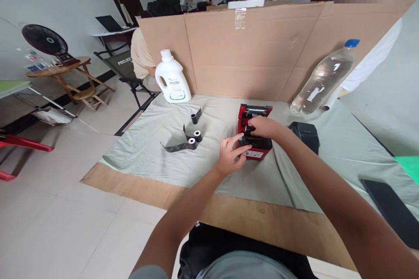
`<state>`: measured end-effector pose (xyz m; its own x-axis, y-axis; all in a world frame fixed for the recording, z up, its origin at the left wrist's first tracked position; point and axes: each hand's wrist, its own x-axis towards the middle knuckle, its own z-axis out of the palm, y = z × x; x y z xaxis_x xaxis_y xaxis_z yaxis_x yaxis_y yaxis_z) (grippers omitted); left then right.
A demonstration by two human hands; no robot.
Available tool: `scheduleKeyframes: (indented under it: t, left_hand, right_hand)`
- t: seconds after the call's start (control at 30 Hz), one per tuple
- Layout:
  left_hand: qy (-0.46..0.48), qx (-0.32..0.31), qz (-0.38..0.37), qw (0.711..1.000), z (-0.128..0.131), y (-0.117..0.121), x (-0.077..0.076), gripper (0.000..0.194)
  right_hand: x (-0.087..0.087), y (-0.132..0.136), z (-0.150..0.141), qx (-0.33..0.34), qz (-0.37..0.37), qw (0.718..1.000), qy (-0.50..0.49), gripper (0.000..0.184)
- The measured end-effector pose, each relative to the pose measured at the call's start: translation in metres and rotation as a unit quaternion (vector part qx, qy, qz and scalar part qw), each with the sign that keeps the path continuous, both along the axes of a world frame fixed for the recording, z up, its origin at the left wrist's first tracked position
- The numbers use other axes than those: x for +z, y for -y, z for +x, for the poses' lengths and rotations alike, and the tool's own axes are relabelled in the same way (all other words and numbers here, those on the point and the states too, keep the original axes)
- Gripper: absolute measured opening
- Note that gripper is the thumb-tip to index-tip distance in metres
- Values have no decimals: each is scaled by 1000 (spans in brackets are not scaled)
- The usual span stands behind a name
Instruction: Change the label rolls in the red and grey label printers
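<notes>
A small red and black device, which looks like a receipt printer (258, 154), stands on the cloth with its lid raised. My left hand (229, 157) is at its left front corner, fingers spread and stretched onto the front edge. Inside the open compartment, the fingers of my right hand (263, 127) are curled together, and whatever they grip is hidden. Left of the printer lie a black paper roll (194, 118) and two partly unwound rolls with white cores, one a black roll (197, 136) and a nearer roll (191, 142) with a long loose strip.
A black device (305, 136) sits right of the printer, and a dark phone or tablet (391, 209) lies near the right edge. A white jug (173, 79) and a large water bottle (322, 80) stand before a cardboard screen (242, 52). People sit behind it.
</notes>
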<state>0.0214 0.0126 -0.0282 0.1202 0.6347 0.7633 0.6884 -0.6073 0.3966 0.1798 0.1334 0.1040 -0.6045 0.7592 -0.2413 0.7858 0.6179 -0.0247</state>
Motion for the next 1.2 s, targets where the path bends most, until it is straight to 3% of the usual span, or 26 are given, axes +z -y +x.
scheduleKeyframes:
  t: [0.1, 0.2, 0.27, 0.37, 0.57, 0.67, 0.73, 0.87, 1.0, 1.2]
  left_hand:
    - [23, 6, 6, 1000, 0, -1, -3, 27]
    - [44, 3, 8, 999, 1, -1, -6, 25]
    - [61, -8, 8, 998, 1, -2, -7, 27]
    - [64, -21, -9, 998, 2, -2, -6, 28]
    - [38, -12, -13, 999, 2, -6, -11, 22]
    - [22, -11, -5, 1000, 1, -14, -21, 16]
    - [27, -21, 7, 999, 1, -21, -29, 21]
    - [35, -20, -3, 999, 0, -32, -40, 29]
    - [64, -7, 10, 998, 3, -34, -43, 24]
    - [87, -32, 12, 996, 5, -31, -40, 16]
  right_hand:
    - [16, 15, 26, -12, 47, 996, -79, 3]
    - [40, 33, 39, -86, 95, 971, -202, 18]
    - [55, 42, 28, -103, 87, 946, -295, 28]
    - [62, 45, -18, -82, 77, 921, -373, 25]
    - [25, 28, -141, -93, 1, 909, -405, 22]
    - [7, 16, -185, -100, -4, 920, -379, 20]
    - [-1, 9, -204, -117, 2, 932, -342, 17]
    - [-14, -1, -224, -136, 25, 960, -244, 19]
    - [-31, -3, -228, -92, 25, 986, -134, 28]
    - [-43, -2, -223, -61, -13, 994, -89, 35]
